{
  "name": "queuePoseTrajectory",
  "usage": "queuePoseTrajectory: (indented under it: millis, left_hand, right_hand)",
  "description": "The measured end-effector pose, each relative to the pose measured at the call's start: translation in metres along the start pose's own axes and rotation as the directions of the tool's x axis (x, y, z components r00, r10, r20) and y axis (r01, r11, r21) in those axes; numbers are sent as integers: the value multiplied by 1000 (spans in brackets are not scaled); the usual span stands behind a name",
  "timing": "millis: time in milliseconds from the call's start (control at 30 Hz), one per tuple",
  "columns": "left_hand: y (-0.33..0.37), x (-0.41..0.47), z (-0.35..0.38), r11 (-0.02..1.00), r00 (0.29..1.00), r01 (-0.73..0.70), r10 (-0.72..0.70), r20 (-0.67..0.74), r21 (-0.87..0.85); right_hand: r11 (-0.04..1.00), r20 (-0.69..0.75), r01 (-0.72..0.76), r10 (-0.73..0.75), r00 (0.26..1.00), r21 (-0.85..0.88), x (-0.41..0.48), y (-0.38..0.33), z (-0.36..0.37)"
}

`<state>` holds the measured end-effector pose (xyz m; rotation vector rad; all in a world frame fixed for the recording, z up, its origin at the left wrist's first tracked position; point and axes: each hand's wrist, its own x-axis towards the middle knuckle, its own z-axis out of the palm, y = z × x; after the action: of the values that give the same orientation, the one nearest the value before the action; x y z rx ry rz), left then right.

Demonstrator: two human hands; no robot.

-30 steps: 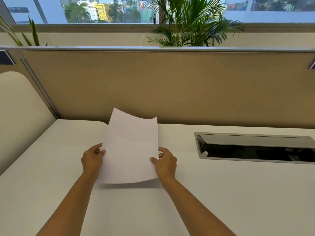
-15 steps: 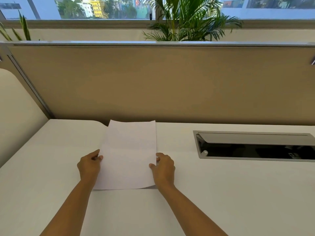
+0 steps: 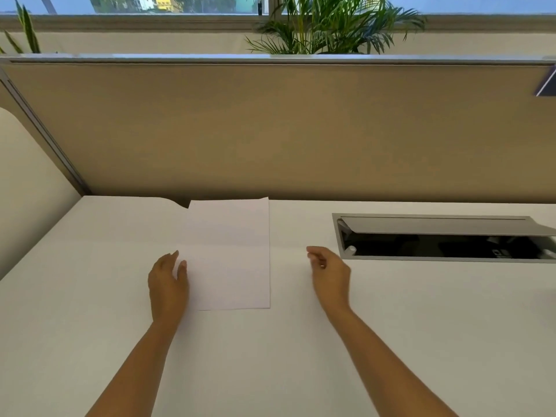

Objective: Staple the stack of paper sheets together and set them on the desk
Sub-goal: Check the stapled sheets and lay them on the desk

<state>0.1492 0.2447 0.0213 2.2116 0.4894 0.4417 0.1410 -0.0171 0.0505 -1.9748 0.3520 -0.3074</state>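
The white stack of paper sheets (image 3: 230,254) lies flat on the white desk (image 3: 301,356), close to the back partition. My left hand (image 3: 167,284) rests over the stack's left edge, fingers spread and touching the paper without gripping it. My right hand (image 3: 329,275) hovers over the desk to the right of the stack, clear of it, with fingers loosely curled and nothing in them. No stapler is in view.
A tan partition (image 3: 301,130) walls off the back of the desk. A recessed cable tray with an open grey lid (image 3: 436,225) sits in the desk at the right. A cream side panel (image 3: 27,188) stands at the left. Plants show behind the partition.
The stack, held up by both hands a second ago, now lies flat on the desk. My right hand has let go and moved right; my left hand has loosened onto the left edge.
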Motion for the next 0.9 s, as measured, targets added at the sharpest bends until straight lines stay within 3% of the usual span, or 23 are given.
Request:
queuePoseTrajectory:
  millis: [100,333,633,767,900]
  left_hand:
    - [0,-28,10,996,997,-72,71,40,42]
    - [4,-84,30,934,941,-310,276,194,177]
    - [13,-115,36,907,910,-369,309,276,202]
    - [15,-125,36,916,913,-350,287,289,196]
    - [17,-127,36,923,913,-337,272,305,185]
  right_hand:
    - [988,65,65,-57,996,-137,-1,15,-23]
    - [838,410,291,-90,908,-462,-22,32,-30]
    - [700,662,521,-91,744,-488,-45,44,-20]
    - [749,721,533,-107,685,-395,-56,37,-34]
    - [891,575,347,-126,808,-292,-51,31,-41]
